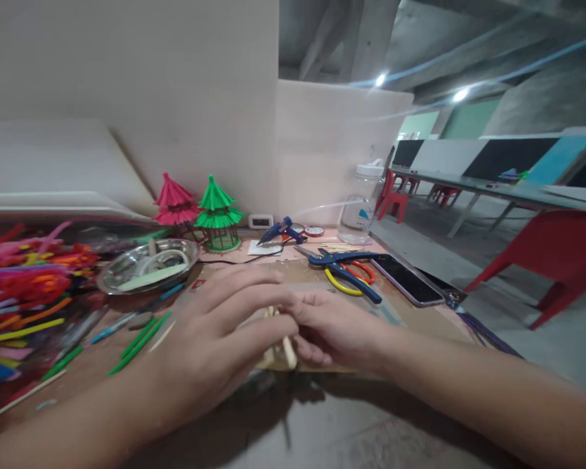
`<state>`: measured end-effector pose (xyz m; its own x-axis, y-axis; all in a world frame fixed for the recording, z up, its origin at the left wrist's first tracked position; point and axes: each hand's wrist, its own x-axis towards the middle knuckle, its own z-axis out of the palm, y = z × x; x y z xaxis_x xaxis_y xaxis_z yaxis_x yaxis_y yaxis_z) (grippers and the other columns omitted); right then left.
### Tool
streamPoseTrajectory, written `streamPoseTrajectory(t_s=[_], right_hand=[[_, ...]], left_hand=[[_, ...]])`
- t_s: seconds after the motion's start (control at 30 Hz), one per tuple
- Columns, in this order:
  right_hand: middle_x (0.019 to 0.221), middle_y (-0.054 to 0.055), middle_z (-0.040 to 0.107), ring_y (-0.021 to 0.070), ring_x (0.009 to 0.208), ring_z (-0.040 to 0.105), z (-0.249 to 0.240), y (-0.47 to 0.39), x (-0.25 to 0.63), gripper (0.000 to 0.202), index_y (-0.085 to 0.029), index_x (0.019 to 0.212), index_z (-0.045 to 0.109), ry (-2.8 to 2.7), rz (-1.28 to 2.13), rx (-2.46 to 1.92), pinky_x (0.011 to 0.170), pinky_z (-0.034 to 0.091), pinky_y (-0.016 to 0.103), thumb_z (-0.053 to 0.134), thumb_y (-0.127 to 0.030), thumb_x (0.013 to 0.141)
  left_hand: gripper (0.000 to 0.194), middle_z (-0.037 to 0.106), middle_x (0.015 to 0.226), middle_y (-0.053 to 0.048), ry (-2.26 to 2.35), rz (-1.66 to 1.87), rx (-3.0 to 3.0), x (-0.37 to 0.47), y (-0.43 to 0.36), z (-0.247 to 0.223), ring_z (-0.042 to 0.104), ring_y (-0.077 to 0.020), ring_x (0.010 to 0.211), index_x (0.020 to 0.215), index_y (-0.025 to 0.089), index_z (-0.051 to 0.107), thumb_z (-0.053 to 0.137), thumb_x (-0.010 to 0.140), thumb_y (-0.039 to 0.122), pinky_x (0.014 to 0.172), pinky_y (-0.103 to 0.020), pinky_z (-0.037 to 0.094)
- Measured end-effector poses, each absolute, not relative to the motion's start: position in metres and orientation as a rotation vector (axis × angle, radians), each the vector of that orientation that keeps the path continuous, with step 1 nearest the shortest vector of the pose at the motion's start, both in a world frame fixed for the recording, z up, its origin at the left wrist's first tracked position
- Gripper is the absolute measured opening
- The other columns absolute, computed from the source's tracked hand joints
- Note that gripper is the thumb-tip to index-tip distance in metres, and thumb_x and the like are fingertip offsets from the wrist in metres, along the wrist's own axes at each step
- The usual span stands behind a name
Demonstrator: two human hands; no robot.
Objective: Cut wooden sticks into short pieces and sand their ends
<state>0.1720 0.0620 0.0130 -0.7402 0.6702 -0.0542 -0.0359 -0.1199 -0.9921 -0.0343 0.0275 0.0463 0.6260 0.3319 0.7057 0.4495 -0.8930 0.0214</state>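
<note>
My left hand (215,326) arches over the middle of the work board, its fingers curled in towards my right hand (339,326). Between the two are short pale wooden sticks (289,354), whose ends poke out below the fingers. Both hands appear closed on these sticks; how they are joined is hidden by the fingers. Behind my right hand lie pliers with dark blue handles (351,277) and scissors with a yellow and red grip (344,284). Green fuzzy stems (139,345) rest to the left of my left hand.
Colourful pipe cleaners (29,280) pile up at left beside a metal dish (108,277). Pink (168,202) and green (218,208) roofed models stand behind, near a blue glue gun (283,229). A plastic bottle (356,208) and phone (410,280) are at right.
</note>
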Motion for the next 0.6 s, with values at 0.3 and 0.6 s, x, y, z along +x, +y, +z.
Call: streamPoseTrajectory(t_s=[0.3,0.6], right_hand=[[0.096,0.018,0.073,0.03,0.089,0.069,0.017,0.148,0.263,0.026,-0.013,0.099,0.069,-2.449,-0.058,-1.797,0.072,0.043,0.033,0.06,-0.034,0.087],[0.117,0.019,0.071,0.0302,0.103,0.069,-0.021,0.169,0.266,0.035,-0.013,0.118,0.071,-2.515,-0.121,-1.747,0.087,0.048,0.034,0.056,-0.015,0.087]], left_hand=[[0.03,0.07,0.08,0.002,-1.309,-1.506,-2.826,-0.027,0.027,0.073,0.067,-0.0132,0.081,0.082,0.021,0.068,0.048,0.103,0.028,0.076,-0.024,0.049],[0.015,0.072,0.083,0.001,-1.47,-1.662,-2.86,-0.028,0.015,0.075,0.067,-0.0151,0.081,0.09,0.023,0.071,0.062,0.095,0.034,0.076,-0.024,0.052]])
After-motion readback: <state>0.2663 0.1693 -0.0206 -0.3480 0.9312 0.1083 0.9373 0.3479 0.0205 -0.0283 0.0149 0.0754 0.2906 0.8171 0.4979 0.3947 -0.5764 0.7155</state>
